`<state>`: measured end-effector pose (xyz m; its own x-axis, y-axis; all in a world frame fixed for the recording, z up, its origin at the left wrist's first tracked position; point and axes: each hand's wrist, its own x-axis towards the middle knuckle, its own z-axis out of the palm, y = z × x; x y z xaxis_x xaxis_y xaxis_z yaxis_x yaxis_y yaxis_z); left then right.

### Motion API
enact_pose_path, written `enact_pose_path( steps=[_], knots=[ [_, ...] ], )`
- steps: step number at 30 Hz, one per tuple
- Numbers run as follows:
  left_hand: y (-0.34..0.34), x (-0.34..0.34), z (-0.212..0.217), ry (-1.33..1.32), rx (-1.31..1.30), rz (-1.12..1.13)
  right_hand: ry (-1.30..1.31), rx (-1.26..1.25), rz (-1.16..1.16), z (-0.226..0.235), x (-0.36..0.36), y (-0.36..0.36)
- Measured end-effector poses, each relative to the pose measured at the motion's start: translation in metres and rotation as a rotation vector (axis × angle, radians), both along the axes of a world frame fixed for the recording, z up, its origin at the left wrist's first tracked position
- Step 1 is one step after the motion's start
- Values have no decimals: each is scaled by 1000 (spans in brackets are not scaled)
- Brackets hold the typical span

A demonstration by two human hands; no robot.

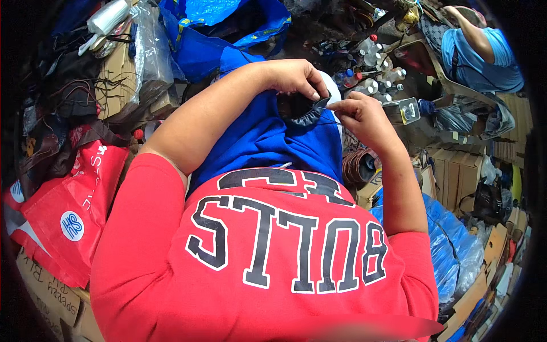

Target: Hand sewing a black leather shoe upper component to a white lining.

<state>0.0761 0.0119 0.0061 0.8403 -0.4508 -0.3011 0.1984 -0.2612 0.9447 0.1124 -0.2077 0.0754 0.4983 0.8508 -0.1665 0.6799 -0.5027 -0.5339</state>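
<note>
Both hands worked a dark leather piece (305, 111) over blue cloth (268, 139) on the lap. Left hand (296, 77) pinched its upper edge; right hand (362, 114) gripped its right edge and a thin thread (336, 121). No needle could be made out. Bottles (373, 74) stood beyond, partly hidden.

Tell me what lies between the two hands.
In the head view, a small black leather piece spans the gap between left hand and right hand, over blue fabric.
</note>
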Motion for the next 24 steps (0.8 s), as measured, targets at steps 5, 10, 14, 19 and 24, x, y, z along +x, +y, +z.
enact_pose_path(
  steps=[5,10,14,19,24],
  knots=[
    [4,2,-3,43,-59,-42,182,125,-27,-18,1,-2],
    [3,1,0,-124,-37,-119,537,110,-87,-46,26,-15],
    [2,7,-2,-98,26,-153,823,186,-121,-61,36,-17],
    [2,5,-6,-189,-9,-141,853,228,-133,-66,32,-15],
    [-2,-5,6,-254,63,-59,792,282,-251,-65,5,-10]
  ],
)
